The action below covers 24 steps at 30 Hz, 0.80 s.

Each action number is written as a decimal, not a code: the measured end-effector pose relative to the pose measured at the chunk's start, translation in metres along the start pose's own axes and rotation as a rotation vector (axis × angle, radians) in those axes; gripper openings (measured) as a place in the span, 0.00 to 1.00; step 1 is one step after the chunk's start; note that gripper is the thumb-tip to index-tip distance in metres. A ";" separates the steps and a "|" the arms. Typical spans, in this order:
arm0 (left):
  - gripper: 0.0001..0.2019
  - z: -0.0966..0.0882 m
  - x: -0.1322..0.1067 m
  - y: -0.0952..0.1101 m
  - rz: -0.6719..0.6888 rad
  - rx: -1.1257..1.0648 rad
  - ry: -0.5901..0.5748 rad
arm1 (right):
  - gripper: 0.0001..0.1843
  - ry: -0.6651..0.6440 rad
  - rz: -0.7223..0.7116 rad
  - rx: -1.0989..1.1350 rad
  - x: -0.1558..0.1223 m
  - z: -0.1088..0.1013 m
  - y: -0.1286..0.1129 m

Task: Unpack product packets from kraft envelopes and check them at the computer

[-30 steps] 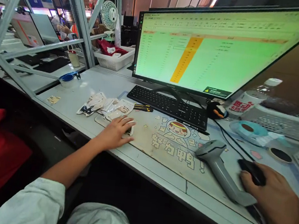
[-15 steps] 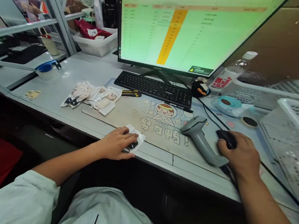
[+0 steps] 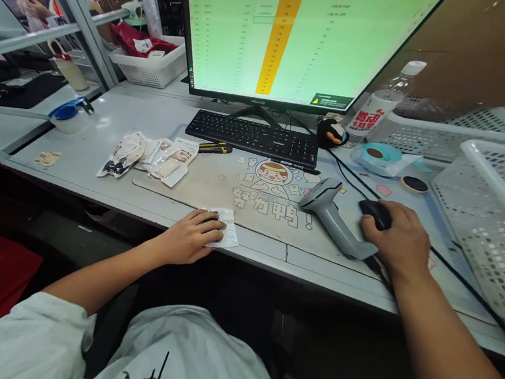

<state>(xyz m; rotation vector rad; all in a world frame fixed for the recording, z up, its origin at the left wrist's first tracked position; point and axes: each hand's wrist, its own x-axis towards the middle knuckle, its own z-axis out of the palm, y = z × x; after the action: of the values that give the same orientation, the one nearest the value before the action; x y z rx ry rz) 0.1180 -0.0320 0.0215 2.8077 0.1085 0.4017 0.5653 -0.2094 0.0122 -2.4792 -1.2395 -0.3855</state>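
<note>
My left hand [image 3: 190, 237] lies over a clear plastic packet [image 3: 224, 228] at the front of the printed desk mat [image 3: 197, 192], its fingers pressing on the packet and hiding part of it. My right hand [image 3: 393, 233] grips a black computer mouse [image 3: 375, 214]. Just left of that hand, a grey handheld barcode scanner [image 3: 332, 214] lies on its side. Several sealed plastic packets [image 3: 124, 153] sit in a loose pile on the desk, beyond my left hand and out of its reach by a short gap.
A black keyboard [image 3: 251, 138] and a spreadsheet monitor [image 3: 270, 33] stand ahead. A white mesh basket [image 3: 490, 223] and a plastic bottle [image 3: 384, 98] are at the right, and a basket of red bags [image 3: 148, 62] is at the back. A person [image 3: 29, 6] sits far left.
My view has tilted down and shifted, so the desk sits lower and further left. My left hand has drawn the clear packet toward the desk's front edge. My right hand stays on the mouse.
</note>
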 end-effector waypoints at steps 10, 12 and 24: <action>0.25 -0.012 0.030 0.010 -0.662 -1.224 0.681 | 0.34 0.065 0.009 0.037 0.003 0.011 0.011; 0.26 -0.015 0.037 0.012 -0.664 -1.324 0.703 | 0.33 0.089 0.009 0.046 0.005 0.017 0.017; 0.25 -0.018 0.059 0.002 -0.687 -1.384 0.731 | 0.32 0.220 -0.022 0.089 0.015 0.003 0.012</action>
<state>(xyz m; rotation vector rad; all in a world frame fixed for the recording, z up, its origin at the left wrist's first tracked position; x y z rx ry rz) 0.1693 -0.0216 0.0541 1.0875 0.6274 0.8483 0.5839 -0.2035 0.0132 -2.2798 -1.1686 -0.5785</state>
